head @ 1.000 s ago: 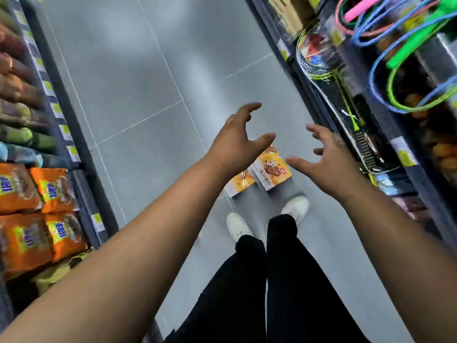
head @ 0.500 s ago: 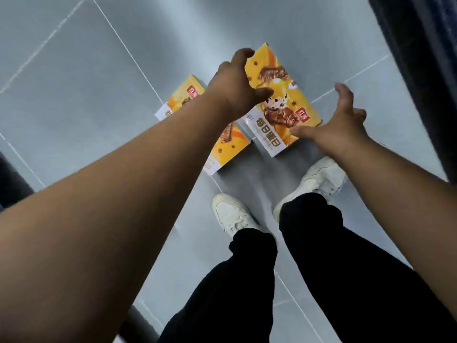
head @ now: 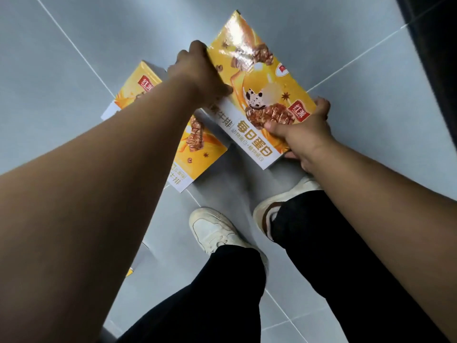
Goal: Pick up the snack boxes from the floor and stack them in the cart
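**Operator:** Status of the hands?

**Technician:** Nearest, two white shoes (head: 212, 231) stand on the grey tiled floor (head: 74, 58). Beyond them, the right hand (head: 304, 137) pinches the near-right corner of the gripped snack box (head: 259, 78), thumb on the printed face and fingers underneath. The left hand (head: 197, 70) curls round the far-left edge of the same box.

**Operator:** Procedure for the lift?

**Technician:** Grip opposite edges and raise the box level. Clear the second snack box (head: 141, 95), which lies on the floor just beside it and partly under it. The glossy carton looks likely to slip, so hold it firmly without crushing.

**Operator:** Count?

**Technician:** Snack boxes: two. Hands: two, both occupied. Shoes: two. Cart: not in view.
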A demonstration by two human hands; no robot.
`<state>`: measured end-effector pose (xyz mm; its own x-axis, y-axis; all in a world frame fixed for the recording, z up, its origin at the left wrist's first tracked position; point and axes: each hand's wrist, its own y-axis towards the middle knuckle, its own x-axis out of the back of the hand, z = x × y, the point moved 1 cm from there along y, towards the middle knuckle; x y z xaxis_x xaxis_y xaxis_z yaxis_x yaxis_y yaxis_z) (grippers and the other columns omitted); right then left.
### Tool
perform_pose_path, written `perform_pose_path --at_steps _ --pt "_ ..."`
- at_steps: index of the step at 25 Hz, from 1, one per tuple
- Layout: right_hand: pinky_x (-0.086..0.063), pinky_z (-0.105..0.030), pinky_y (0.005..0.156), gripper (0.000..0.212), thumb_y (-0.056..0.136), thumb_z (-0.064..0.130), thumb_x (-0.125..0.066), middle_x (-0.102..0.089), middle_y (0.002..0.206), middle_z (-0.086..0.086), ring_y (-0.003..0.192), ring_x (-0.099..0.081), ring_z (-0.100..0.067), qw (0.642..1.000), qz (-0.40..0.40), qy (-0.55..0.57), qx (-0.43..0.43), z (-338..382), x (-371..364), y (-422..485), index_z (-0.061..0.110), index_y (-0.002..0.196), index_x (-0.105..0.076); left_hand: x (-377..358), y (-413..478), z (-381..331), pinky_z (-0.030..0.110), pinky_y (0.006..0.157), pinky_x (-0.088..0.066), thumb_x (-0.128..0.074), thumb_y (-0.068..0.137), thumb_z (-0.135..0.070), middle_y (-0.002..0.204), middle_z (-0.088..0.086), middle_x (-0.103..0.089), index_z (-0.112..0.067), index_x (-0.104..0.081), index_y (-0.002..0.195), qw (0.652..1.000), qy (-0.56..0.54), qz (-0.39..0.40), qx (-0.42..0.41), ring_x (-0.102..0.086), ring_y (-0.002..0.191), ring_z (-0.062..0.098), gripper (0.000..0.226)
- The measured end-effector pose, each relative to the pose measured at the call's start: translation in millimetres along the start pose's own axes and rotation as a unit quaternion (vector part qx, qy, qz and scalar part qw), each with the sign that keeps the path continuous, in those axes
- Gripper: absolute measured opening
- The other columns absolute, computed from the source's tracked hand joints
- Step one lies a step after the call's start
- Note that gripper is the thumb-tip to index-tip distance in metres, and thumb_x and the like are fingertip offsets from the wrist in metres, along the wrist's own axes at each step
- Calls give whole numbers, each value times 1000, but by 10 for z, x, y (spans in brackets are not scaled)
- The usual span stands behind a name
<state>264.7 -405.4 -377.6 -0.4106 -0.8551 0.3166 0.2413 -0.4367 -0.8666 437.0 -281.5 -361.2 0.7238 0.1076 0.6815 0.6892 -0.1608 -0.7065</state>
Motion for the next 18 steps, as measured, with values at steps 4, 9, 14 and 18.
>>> perform_pose_path --at_steps 4,9,14,18 --pt "-55 -48 87 89 64 30 -87 -55 123 2 106 -59 -23 988 -46 -122 84 284 553 -427 35 131 -29 240 -483 -88 43 92 -49 -82 68 -46 125 6 -54 -19 -40 125 998 -63 -21 -18 -57 109 27 76" --pt "-54 -52 83 89 56 36 -89 -60 113 8 103 -61 -25 976 -80 -153 131 830 1273 -1583 47 124 -33 931 -1606 -325 42 84 -50 -80 67 -51 113 4 -62 -18 -41 114 991 -103 -67 -43 -60 100 28 69" --pt "-53 -42 82 87 59 36 -89 -60 101 8 93 -60 -23 968 -123 -130 174 1454 1870 -3265 45 126 -34 2171 -2879 -662 46 84 -50 -76 68 -59 110 5 -64 -19 -44 116 984 -73 -115 -118 -61 101 31 71" --pt "-44 -33 79 108 65 34 -87 -59 108 -4 97 -58 -25 957 -178 -79 214 1669 2377 -4840 33 144 -13 3174 -4195 -933 48 84 -50 -66 61 -69 110 5 -62 -22 -47 126 956 -52 -168 -235 -60 100 31 81"
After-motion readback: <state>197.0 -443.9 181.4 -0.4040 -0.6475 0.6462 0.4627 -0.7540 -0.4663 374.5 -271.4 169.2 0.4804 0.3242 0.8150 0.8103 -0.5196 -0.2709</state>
